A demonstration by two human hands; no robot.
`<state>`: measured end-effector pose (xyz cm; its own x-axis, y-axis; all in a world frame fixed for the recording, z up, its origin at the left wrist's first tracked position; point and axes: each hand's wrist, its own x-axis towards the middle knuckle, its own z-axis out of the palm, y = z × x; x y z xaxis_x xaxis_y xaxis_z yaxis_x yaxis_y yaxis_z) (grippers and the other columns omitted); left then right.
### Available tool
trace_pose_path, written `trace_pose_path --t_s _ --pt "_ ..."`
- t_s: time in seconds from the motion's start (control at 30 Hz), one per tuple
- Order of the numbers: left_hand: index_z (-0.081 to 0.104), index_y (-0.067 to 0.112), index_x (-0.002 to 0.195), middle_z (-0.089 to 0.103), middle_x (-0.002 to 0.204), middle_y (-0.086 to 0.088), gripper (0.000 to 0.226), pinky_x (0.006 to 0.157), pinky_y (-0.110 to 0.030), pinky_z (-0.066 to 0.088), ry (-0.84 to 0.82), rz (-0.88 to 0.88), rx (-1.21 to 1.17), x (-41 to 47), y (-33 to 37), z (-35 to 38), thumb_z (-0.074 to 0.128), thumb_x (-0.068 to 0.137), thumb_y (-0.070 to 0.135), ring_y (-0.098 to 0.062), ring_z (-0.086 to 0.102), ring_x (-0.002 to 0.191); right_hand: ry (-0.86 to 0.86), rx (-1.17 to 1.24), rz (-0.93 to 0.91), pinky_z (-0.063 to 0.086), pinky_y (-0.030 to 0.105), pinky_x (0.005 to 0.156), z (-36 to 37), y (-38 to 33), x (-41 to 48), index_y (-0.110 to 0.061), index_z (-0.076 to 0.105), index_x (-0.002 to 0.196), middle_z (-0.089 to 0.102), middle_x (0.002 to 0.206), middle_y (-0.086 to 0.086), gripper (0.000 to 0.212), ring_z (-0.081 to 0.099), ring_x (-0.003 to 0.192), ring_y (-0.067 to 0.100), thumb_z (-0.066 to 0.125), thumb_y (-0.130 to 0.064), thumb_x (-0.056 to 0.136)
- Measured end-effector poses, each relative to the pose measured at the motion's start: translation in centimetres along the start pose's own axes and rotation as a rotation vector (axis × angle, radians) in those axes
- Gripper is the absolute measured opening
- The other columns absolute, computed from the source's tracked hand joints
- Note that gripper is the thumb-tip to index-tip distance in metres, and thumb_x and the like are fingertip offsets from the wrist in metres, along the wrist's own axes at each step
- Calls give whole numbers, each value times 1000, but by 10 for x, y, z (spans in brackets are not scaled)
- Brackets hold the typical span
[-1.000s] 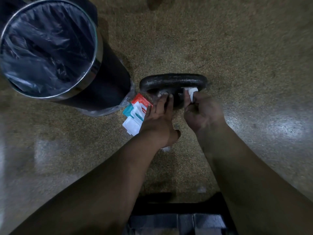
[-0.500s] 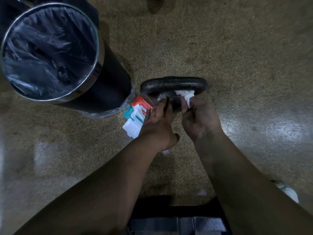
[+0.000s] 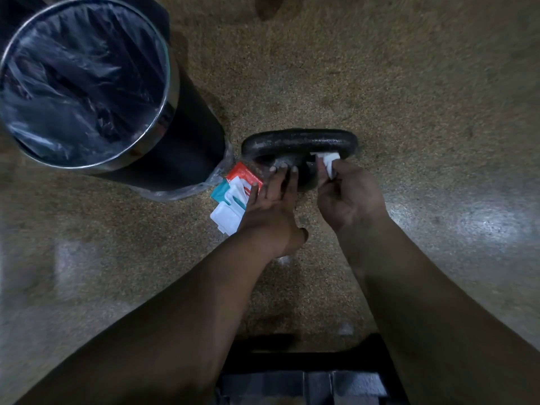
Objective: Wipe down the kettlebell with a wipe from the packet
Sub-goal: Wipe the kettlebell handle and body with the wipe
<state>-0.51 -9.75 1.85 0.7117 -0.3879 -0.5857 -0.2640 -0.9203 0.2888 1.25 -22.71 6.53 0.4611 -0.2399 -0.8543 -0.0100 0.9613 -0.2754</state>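
Note:
A black kettlebell [image 3: 298, 143] stands on the speckled floor, seen from above with its handle across the top. My right hand [image 3: 349, 197] pinches a folded white wipe [image 3: 329, 162] against the right end of the handle. With straight fingers, my left hand [image 3: 271, 209] rests on the kettlebell's body just below the handle. The wipe packet [image 3: 233, 200], red, teal and white with its lid flipped open, lies on the floor left of my left hand, partly hidden by it.
A round black bin [image 3: 163, 92] with a metal rim and a dark plastic liner stands at the upper left, close to the packet and kettlebell. Bare speckled floor [image 3: 409, 83] spreads to the right and beyond. A dark object lies at the bottom edge.
My right hand has slid the wipe along the handle, first towards the middle and then back to the right end. My left hand has stayed on the kettlebell.

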Motion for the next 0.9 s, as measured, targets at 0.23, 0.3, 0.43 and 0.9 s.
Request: trace_pose_path --t_s 0.23,0.3,0.43,0.9 --pt "-24 28 156 -30 162 6 120 124 -41 -7 4 25 2 -1 -3 -2 66 80 50 -19 -18 153 -41 -16 31 56 28 90 -2 -1 -7 7 59 87 65 85 16 17 65 84 21 45 9 96" --pt "-25 28 155 -31 161 6 121 124 -40 -7 -5 17 -1 -1 -3 -3 67 80 50 -18 -19 153 2 21 17 55 27 91 4 -1 -3 7 58 86 62 88 18 16 64 83 22 45 10 96" --pt "-22 27 156 -33 160 7 118 124 -41 -7 -11 1 -2 0 -2 -2 66 82 52 -18 -19 153 -42 -8 37 53 25 95 0 7 -7 6 59 86 69 71 14 18 67 75 18 44 9 96" --pt "-27 32 153 -32 161 7 121 124 -42 -6 34 17 -29 0 -5 8 67 79 50 -20 -17 153 -15 -3 37 56 27 90 0 -3 -1 7 59 92 64 91 17 14 65 88 22 46 8 96"
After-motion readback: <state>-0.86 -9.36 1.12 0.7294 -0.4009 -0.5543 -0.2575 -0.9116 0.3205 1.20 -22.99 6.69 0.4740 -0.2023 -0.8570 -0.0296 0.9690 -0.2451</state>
